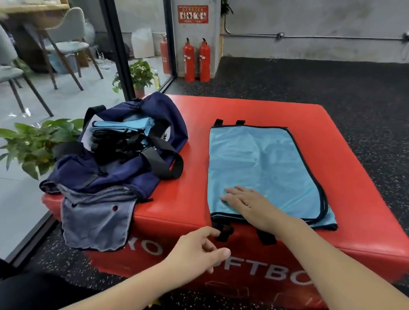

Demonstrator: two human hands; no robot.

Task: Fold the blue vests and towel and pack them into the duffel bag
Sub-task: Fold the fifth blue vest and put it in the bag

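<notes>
Blue vest [266,168] with black trim lies flat on the red box [351,174], beside the bag [119,159]. Right hand [246,202] presses it, fingers straight. Left hand [201,253] hovers near a black strap [223,231], loosely curled, holding nothing.

Pretty bright and even here, daylight coming in through the glass wall [55,57] on my left. Shadows are soft, with a mild sheen on the red box [294,114]. Wide lens bends everything near the edges, and the chairs [0,55] look smeared and blurry.
</notes>
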